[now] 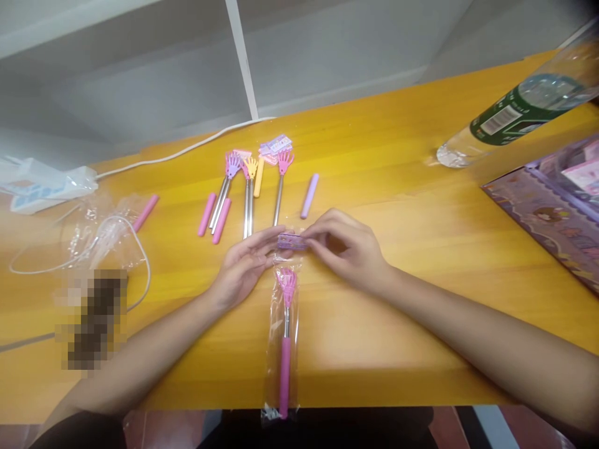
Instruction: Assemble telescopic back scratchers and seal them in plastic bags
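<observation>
A pink back scratcher (285, 368) lies in a clear plastic bag (269, 374) in front of me, its hand-shaped head pointing away. At the far end of the bag is a small purple printed card (292, 241). My right hand (349, 246) pinches the card's right end between thumb and fingers. From the other side, my left hand (248, 262) has its fingers and thumb closed at the bag's mouth, beside the card's left end; the exact grip is partly hidden. Just beyond lie metal-rod scratchers with a pink head (284, 162), a purple head (233, 165) and a yellow head (251, 167).
Loose handles, including a lilac one (309, 196) and a pink one (206, 214), lie near printed cards (276, 147). Left are a power strip (51, 186), a white cable (187, 151) and crumpled plastic (107, 231). A water bottle (515, 118) and patterned box (543, 218) stand right.
</observation>
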`<state>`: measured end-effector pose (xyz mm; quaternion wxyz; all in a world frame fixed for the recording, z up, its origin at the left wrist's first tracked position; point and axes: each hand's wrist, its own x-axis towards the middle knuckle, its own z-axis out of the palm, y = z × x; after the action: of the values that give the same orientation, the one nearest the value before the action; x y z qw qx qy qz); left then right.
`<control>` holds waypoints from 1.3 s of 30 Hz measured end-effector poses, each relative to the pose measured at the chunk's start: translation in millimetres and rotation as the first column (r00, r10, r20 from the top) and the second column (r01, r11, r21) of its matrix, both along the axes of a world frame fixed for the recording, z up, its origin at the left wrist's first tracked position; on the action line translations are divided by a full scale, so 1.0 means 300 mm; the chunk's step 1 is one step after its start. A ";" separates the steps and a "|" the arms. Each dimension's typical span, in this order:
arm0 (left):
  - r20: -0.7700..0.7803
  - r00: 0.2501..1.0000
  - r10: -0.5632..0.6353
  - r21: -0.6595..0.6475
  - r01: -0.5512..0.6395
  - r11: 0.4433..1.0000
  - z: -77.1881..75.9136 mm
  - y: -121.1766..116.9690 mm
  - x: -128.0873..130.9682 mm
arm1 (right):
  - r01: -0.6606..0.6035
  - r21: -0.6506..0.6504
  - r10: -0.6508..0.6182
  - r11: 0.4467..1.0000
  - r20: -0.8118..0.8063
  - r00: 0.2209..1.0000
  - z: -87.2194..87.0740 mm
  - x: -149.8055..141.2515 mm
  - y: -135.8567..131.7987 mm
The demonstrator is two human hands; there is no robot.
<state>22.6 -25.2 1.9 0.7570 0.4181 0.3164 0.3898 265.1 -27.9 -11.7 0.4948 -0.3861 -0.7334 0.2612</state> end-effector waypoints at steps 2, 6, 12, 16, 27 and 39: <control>0.015 1.000 -0.024 0.009 0.024 1.000 0.001 0.002 0.000 | 0.010 -0.009 -0.011 1.000 -0.019 1.000 0.003 -0.001 -0.006; 0.019 0.999 -0.043 0.003 0.043 0.999 0.002 0.006 0.000 | 0.020 -0.058 -0.022 0.998 -0.035 0.999 0.000 -0.001 -0.008; 0.013 0.998 -0.065 0.034 0.065 0.997 0.007 0.007 0.005 | -0.004 -0.033 0.004 0.999 0.018 1.000 -0.009 -0.004 -0.002; 0.029 0.997 -0.071 0.048 0.070 0.996 0.009 0.007 0.004 | -0.025 -0.043 0.027 0.999 0.046 0.999 -0.009 -0.005 0.000; 0.027 0.995 -0.091 0.057 0.090 0.994 -0.002 0.008 -0.001 | -0.088 0.060 0.078 0.994 0.153 0.985 -0.019 0.003 0.000; 0.030 0.997 -0.077 0.034 0.076 0.997 0.004 0.007 -0.002 | -0.067 -0.119 0.069 0.991 0.009 0.998 -0.019 -0.004 -0.017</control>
<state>21.8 -23.1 3.0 0.7693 0.4363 0.2819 0.3721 263.9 -33.0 -17.5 0.4572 -0.3911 -0.7326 0.3184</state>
